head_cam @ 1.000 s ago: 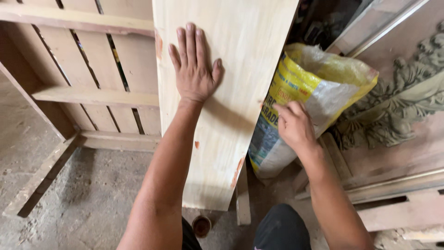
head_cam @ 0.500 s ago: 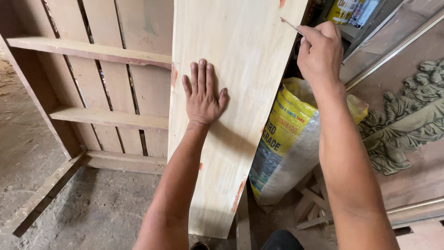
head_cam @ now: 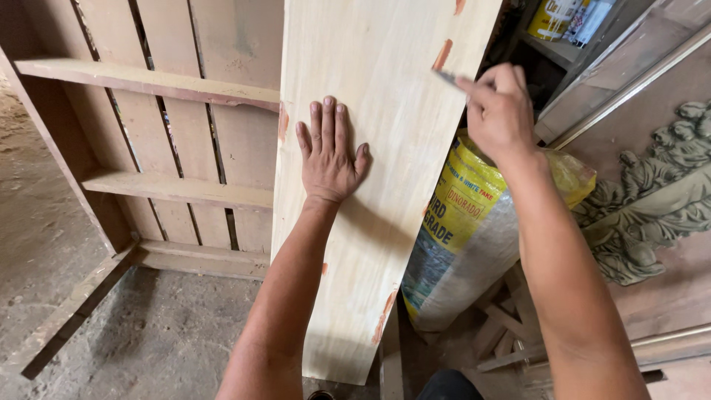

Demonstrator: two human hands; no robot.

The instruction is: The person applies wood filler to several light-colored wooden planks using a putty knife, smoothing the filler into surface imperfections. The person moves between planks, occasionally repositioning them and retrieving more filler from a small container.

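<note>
My left hand (head_cam: 329, 155) presses flat, fingers spread, on the pale board (head_cam: 385, 192); my right hand (head_cam: 500, 111) pinches a thin blade (head_cam: 444, 76) beside the bulging yellow sack (head_cam: 463, 237).

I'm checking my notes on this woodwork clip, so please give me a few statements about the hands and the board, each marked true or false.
1. The left hand lies flat, palm down, on the pale wooden board. True.
2. The right hand rests open on the floor. False: it is raised at the board's right edge, pinching a small thin tool.
3. A yellow and clear sack stands to the right of the board. True.
4. The board has blue paint stains. False: its marks are orange-brown, such as the streak near the tool.
5. A slatted wooden frame stands to the left, behind the board. True.
</note>
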